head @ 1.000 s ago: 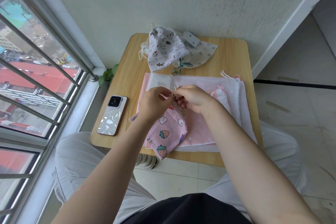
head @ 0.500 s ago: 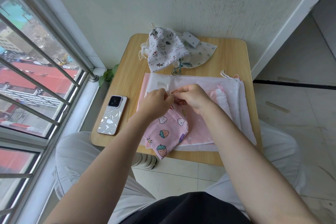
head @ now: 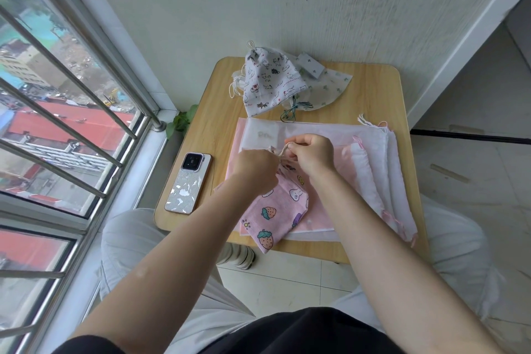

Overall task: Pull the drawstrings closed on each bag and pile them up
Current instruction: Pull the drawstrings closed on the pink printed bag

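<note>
Both hands at the neck of the pink strawberry bag (head: 275, 213), over the flat stack.

Left hand (head: 255, 167) grip closed on the gathered neck of the bag; right hand (head: 311, 152) grip pinched shut on the drawstring (head: 284, 149), cord taut between them. Bag lies on the stack of flat bags (head: 373, 169) at the near edge of the tabletop (head: 370, 98). Beyond the stack: pile of cinched bags (head: 270, 80) by the wall. Left of the stack: phone (head: 188, 184).
</note>
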A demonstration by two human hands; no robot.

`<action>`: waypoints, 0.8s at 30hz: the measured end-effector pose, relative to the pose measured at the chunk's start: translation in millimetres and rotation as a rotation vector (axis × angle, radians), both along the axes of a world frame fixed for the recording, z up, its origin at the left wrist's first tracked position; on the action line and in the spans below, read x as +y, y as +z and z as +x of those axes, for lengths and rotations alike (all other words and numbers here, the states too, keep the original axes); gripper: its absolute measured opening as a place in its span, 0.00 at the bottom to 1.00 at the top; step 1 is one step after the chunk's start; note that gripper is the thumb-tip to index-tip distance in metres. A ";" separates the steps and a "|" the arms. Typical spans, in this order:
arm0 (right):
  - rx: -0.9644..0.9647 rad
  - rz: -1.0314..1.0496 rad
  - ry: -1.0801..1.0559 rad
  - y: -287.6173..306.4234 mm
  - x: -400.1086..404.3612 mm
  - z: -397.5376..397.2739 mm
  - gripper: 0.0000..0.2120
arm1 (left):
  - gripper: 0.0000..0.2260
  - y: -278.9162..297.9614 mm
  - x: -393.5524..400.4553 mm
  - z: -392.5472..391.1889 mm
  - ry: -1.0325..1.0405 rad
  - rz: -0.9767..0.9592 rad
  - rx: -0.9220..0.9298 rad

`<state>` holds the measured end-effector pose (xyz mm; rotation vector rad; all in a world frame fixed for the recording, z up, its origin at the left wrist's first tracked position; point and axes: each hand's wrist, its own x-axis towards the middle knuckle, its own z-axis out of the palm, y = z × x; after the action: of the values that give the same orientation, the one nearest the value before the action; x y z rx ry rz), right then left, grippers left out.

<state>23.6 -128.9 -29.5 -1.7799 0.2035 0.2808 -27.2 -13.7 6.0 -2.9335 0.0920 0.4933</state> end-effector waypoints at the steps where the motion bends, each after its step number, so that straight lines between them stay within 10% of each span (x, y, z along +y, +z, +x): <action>1: 0.003 -0.002 -0.002 -0.1 -0.7 -0.2 0.14 | 0.03 -0.3 -2.2 -0.6 -0.012 0.005 -0.014; 10: -0.012 -0.040 0.339 31.5 -27.0 21.2 0.06 | 0.25 -25.5 3.3 10.5 -0.013 -0.183 -0.283; 13: 0.004 -0.014 0.335 35.5 -33.1 28.7 0.06 | 0.18 -29.2 1.5 22.0 -0.045 -0.209 -0.292; 19: 0.187 -0.640 0.881 43.5 -47.1 47.3 0.16 | 0.14 -10.4 8.1 48.8 0.116 -0.288 -0.376; 24: 0.095 -0.694 0.604 61.2 -27.4 97.1 0.10 | 0.14 21.4 20.8 86.3 0.406 -0.589 -0.372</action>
<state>120.7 -156.3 31.7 -2.4958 -0.2100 0.8008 59.0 7.0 27.3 -3.5761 -0.4943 -0.0674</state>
